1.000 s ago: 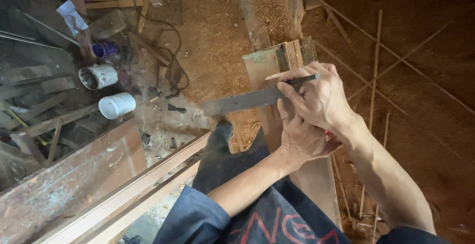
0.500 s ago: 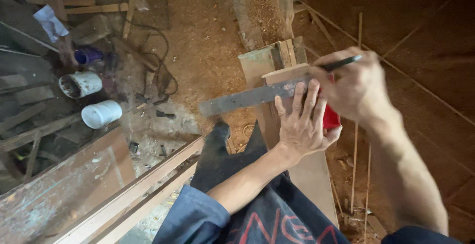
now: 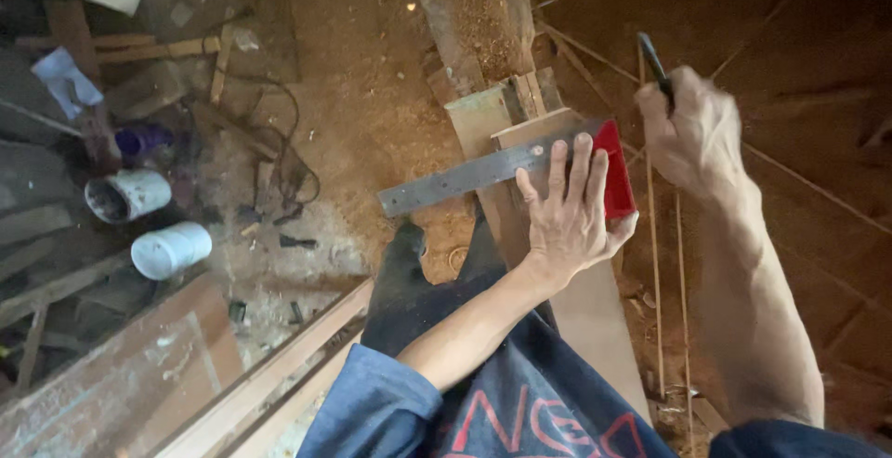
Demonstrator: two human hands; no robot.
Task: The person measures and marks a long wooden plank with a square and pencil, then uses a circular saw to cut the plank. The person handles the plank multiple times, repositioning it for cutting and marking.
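Note:
My left hand [image 3: 569,209] lies flat with fingers spread on a wooden plank [image 3: 595,309], pressing down a try square whose steel blade [image 3: 455,177] points left across the plank. The square's red stock [image 3: 613,179] hangs at the plank's right edge, beside my fingers. My right hand [image 3: 692,133] is raised to the right of the plank, clear of the wood, gripping a dark pencil [image 3: 653,57] that points up and away. My dark-trousered leg [image 3: 409,281] and foot sit just left of the plank.
Sawdust covers the ground. Two white pots [image 3: 149,221] and a purple can [image 3: 139,139] sit at the left among scrap wood and a black cable [image 3: 288,165]. A long timber frame [image 3: 232,384] lies lower left. Thin sticks [image 3: 655,263] run beside the plank.
My right hand has lifted the pencil off the plank and swung away to the right. My left hand has spread flat on the square, whose red stock now shows.

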